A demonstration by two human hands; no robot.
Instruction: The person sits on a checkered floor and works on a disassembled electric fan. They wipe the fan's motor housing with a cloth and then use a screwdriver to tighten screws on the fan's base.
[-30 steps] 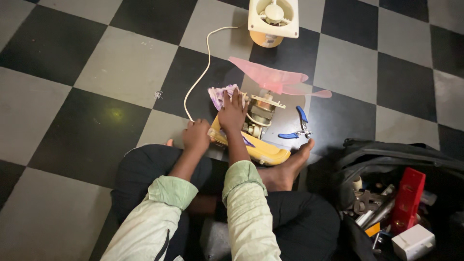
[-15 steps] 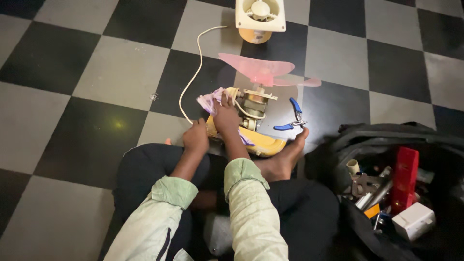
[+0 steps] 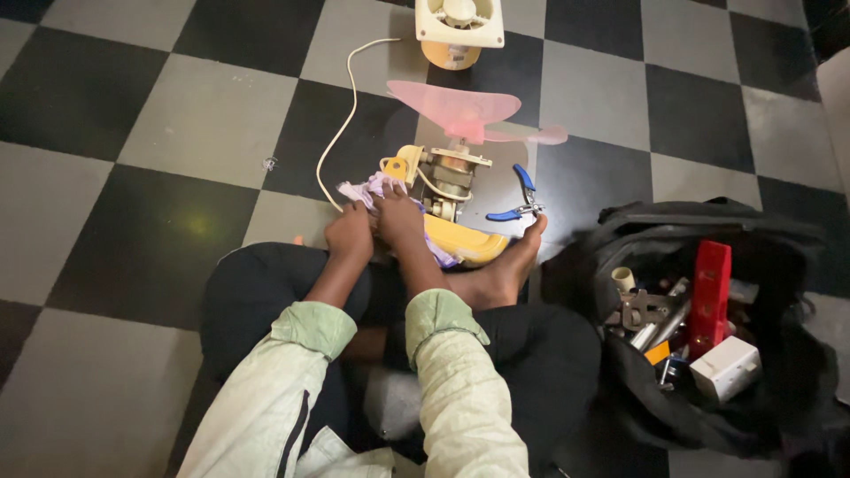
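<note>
Head camera looked down on two bare hands working at a stripped table fan on a checkered floor. The right hand (image 3: 400, 217) lay with its fingers (image 3: 390, 188) curled narrow over a crumpled pale purple cloth (image 3: 365, 190), pressing it against the fan motor (image 3: 450, 180). The left hand (image 3: 349, 232) sat just beside the right one, nearer the person than the motor, closed like a fist; whether it gripped part of the cloth could not be told. A yellow fan base (image 3: 465, 243) lay touching the near side of the motor, running toward a bare foot (image 3: 500, 270). The pink fan blade (image 3: 465, 111) sat on the far side of the motor, still on its shaft. Blue-handled pliers (image 3: 518, 199) lay just to the right of the motor. A cream power cord (image 3: 341, 124) curved away from the left of the motor. Beyond the blade, well apart from the motor, stood a cream exhaust fan (image 3: 459, 26). Far right of the motor sat an open black tool bag (image 3: 779, 257) holding a red tool (image 3: 711, 296) and a white box (image 3: 726, 367).
</note>
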